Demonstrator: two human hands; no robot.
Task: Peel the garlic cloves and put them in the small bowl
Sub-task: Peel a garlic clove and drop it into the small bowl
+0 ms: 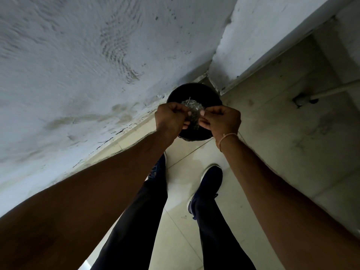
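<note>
Both my hands are held out over a round black bin (194, 90) that stands on the floor in the corner. My left hand (170, 118) has its fingers curled, and a small pale bit that looks like a garlic clove (186, 124) shows under its fingertips. My right hand (221, 119) is a little apart from it, thumb and forefinger pinched together on something too small to make out, likely garlic peel. Grey flaky scraps (191, 106) lie inside the bin between the hands. No small bowl is in view.
A rough white wall (87, 65) runs along the left and meets a ledge (263, 45) at the corner behind the bin. Pale floor tiles (183, 152) lie below. My legs and dark shoes (211, 178) stand just short of the bin.
</note>
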